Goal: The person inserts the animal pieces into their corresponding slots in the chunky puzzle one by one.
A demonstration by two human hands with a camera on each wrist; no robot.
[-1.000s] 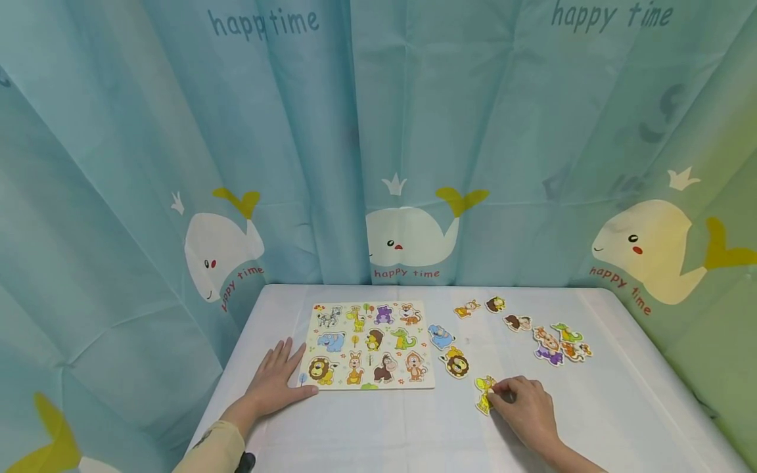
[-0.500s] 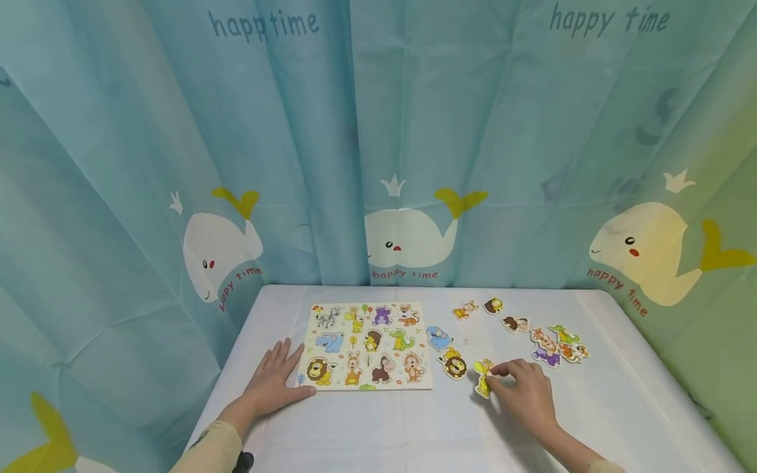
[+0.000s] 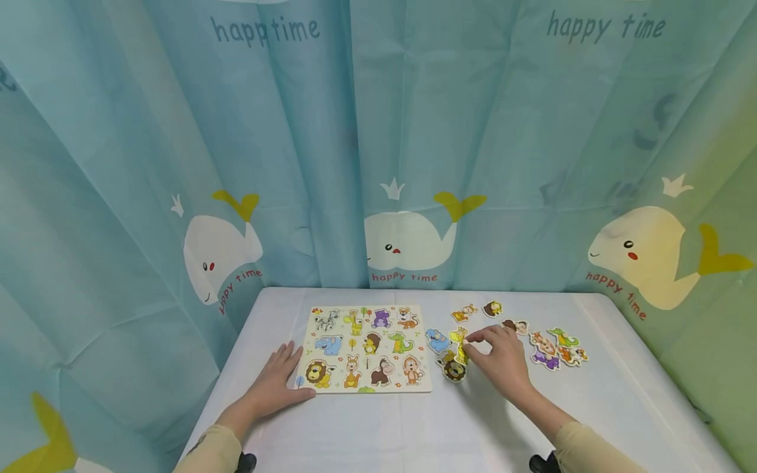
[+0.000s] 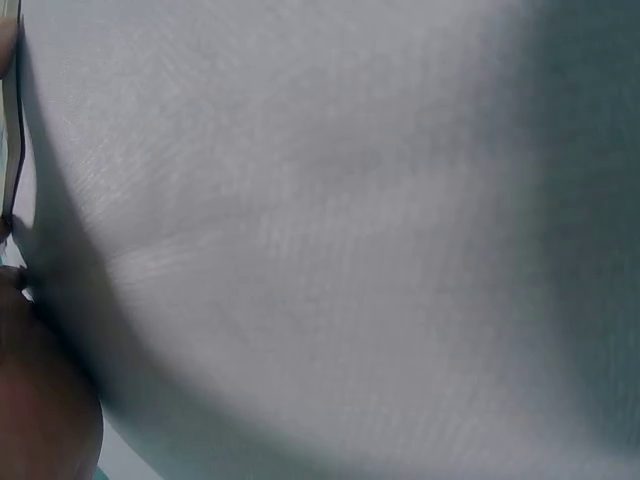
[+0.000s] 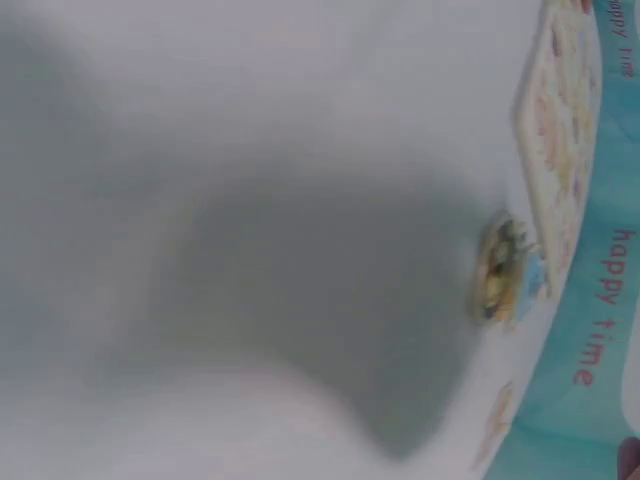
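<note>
In the head view my right hand (image 3: 503, 362) pinches a yellow giraffe puzzle piece (image 3: 458, 344) between thumb and fingers, raised over the lion piece (image 3: 454, 369) and beside the blue elephant piece (image 3: 437, 340). My left hand (image 3: 273, 382) lies with spread fingers at the left edge of the animal puzzle board (image 3: 365, 386), its thumb by the lower left corner. The board bears printed animals in rows, among them a printed giraffe (image 3: 353, 322) at the top. Only part of the left hand (image 4: 45, 390) enters the left wrist view.
Right of the board lie a kangaroo piece (image 3: 464, 313), a hedgehog piece (image 3: 492, 309) and a brown piece (image 3: 516, 326) partly behind my hand. Farther right, crocodile (image 3: 563, 337), tiger (image 3: 572, 356), monkey (image 3: 541, 343) and purple (image 3: 545, 359) pieces bunch together. A blue curtain (image 3: 408, 144) hangs behind the table.
My right hand has lifted the giraffe piece off the table and carried it left and away from me, over the lion piece. The left hand has stayed at the board's edge.
</note>
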